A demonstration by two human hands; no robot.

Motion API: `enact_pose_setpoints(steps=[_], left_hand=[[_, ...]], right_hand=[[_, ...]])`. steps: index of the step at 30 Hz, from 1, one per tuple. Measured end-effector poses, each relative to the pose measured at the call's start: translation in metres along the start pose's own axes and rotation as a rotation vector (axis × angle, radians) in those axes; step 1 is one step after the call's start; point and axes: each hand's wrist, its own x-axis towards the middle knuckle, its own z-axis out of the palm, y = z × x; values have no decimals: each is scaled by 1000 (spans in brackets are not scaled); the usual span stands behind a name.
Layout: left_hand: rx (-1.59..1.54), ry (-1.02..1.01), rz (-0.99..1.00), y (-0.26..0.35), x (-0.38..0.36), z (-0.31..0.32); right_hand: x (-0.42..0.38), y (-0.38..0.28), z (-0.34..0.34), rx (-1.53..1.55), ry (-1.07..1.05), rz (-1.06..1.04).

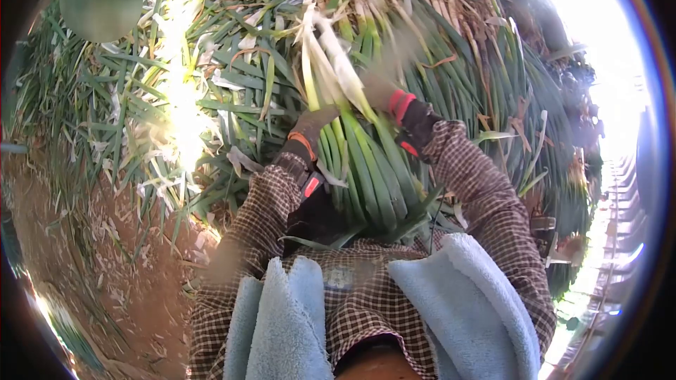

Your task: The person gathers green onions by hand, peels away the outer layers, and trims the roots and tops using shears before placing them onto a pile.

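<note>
A bunch of long green onions [362, 165] lies across my lap, white stalks [336, 60] pointing away from me and green leaves toward my body. My left hand [315, 127], in a dark glove with an orange band, is closed around the bunch on its left side, where white turns to green. On the other side, my right hand [384, 95], gloved with a red cuff, is next to the upper stalks. Motion smears its fingers, so their grip cannot be made out. Peeled outer skin hangs loose around the white ends.
Unpeeled green onions with brown roots [443, 10] are heaped ahead and to the right. Cut leaves and peelings [239, 102] cover the left, over brown soil [141, 288]. A light blue towel [465, 295] hangs over my shoulders. Bright sunlight comes in at the right edge.
</note>
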Motion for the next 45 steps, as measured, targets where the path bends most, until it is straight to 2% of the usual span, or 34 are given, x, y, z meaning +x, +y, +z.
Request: enact_pose_setpoints(steps=[4,5,8,9,12,13,16,18,20,21,22,24,25,26,28,29,30,31,33,34,35,37,38,39,40,42,43,44,45], left_hand=[[-10,-11,10,3,-7,-3],[-40,-16,9,3,-6,-6],[-91,-91,-3,-2,-7,-11],[3,-39,-40,7,-20,6],[176,230,-102,12,-11,19],[143,176,-45,9,-19,15],[15,102,76,-2,-16,-3],[-41,-66,90,2,-21,-12],[-71,-161,62,0,-21,-16],[-23,-189,52,4,-31,-7],[-15,-139,36,8,-37,3],[-10,-21,0,4,-45,19],[-7,8,-4,-1,-45,23],[99,8,65,-7,-44,30],[343,41,177,-17,-27,40],[481,87,209,-22,-14,41],[708,100,255,-14,-32,63],[1050,17,600,-32,-5,45],[1362,-19,842,-41,6,39],[1333,33,734,-46,6,42],[1300,82,625,-42,-2,51],[1056,250,331,-30,-14,64],[927,327,187,-23,-19,71],[742,319,189,-14,-28,68],[647,286,455,-8,-37,58],[606,236,330,18,-50,51],[526,269,429,17,-58,49],[442,303,530,16,-64,47],[551,343,522,20,-58,39]], right_hand=[[-1,-35,-4,759,-184,291],[-5,-36,-16,1041,-436,393],[-11,-55,-19,421,-278,211],[-9,-51,-13,115,-176,116],[-5,-41,16,196,-140,25],[-10,-35,12,330,-255,174],[-21,-4,-10,599,-290,-242],[-48,-22,-61,1049,-296,210],[-52,-8,-90,472,-67,301],[-52,2,-95,482,-4,194],[-55,11,-101,673,-17,219],[-79,-18,-112,1059,-65,270],[-83,-26,-108,1095,-118,275],[-84,-23,-99,1224,-324,276],[-79,-15,-67,1158,-420,344],[-80,-31,-56,1171,-400,361],[-83,-42,-49,1183,-385,383],[-75,-23,-40,1088,-438,237],[-89,-39,-45,1082,-323,301],[-94,-44,-48,1077,-263,332],[-87,-16,-44,1031,-250,392],[-104,5,-76,650,-190,102],[-112,5,-92,724,-186,132],[-119,6,-108,798,-181,162],[-129,4,-123,1139,-196,373],[-141,25,-142,704,-55,237],[-147,35,-151,480,26,201],[-151,25,-160,510,95,280],[-156,14,-169,542,169,356]])
